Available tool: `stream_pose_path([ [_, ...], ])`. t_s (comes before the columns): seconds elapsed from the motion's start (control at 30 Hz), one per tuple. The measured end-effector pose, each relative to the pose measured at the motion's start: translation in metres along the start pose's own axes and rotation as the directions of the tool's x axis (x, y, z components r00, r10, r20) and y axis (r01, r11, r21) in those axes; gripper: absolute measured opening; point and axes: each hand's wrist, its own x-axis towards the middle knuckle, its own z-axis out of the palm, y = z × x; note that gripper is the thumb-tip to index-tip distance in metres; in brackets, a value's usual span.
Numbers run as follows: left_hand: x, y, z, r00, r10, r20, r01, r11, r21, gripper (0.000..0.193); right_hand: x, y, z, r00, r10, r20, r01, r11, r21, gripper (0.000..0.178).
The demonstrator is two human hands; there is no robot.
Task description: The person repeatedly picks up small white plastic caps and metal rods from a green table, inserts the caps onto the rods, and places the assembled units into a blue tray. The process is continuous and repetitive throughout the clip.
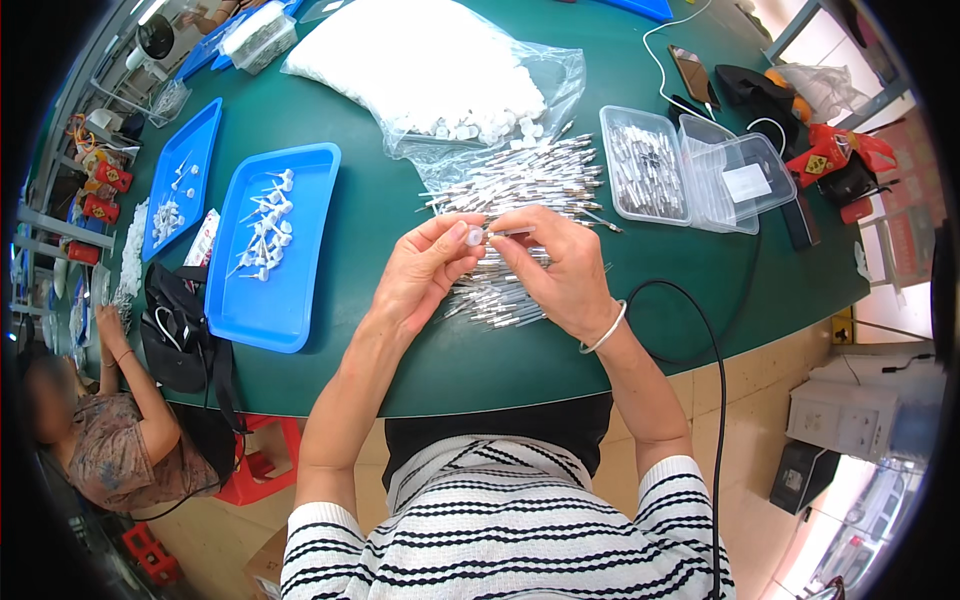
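In the head view, the person's two hands meet over the near part of a green bench [375, 215]. The left hand [422, 268] pinches a small white cap [474, 237] between thumb and fingers. The right hand [568, 272] grips a thin pale rod [514, 232] between thumb and forefinger, its other fingers curled.

The relation that seems to matter most is between cap and rod. The rod lies to the cap's right, its long axis running roughly left to right across the person's front, with its left end toward the cap. That end is at or just beside the cap; whether they touch cannot be told. The left hand has the cap, the right hand the rod, and the fingertips are close together.

Under and beyond the hands spreads a pile of slender rods [535, 178], lying mostly sideways. Past it, a clear plastic bag [555, 75] holds a white heap of caps [405, 60]. Well to the left, a blue tray [275, 318] carries a cluster of white-headed pieces with thin stems [266, 225]. To the right of the pile, a clear box [655, 218] holds more rods [643, 155].
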Motion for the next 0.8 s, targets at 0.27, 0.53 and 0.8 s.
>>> stream_pose_path([
  [0.27,0.0001,-0.0005,-0.0016,1.0,-0.002,0.014,0.002,1.0,-0.017,0.025,0.0,0.0014,0.0014,1.0,0.009,-0.021,-0.009,1.0,0.005,0.01],
  [0.53,-0.0007,-0.0006,-0.0003,1.0,0.019,0.005,-0.019,0.998,0.053,0.025,0.0006,0.0002,0.0003,1.0,0.02,-0.003,-0.02,1.0,0.004,0.009],
  [0.8,-0.0008,-0.0017,0.0,0.999,0.021,-0.035,-0.019,0.998,0.062,0.025,-0.0002,0.0014,0.001,0.999,0.05,0.004,-0.05,0.998,0.029,0.009],
])
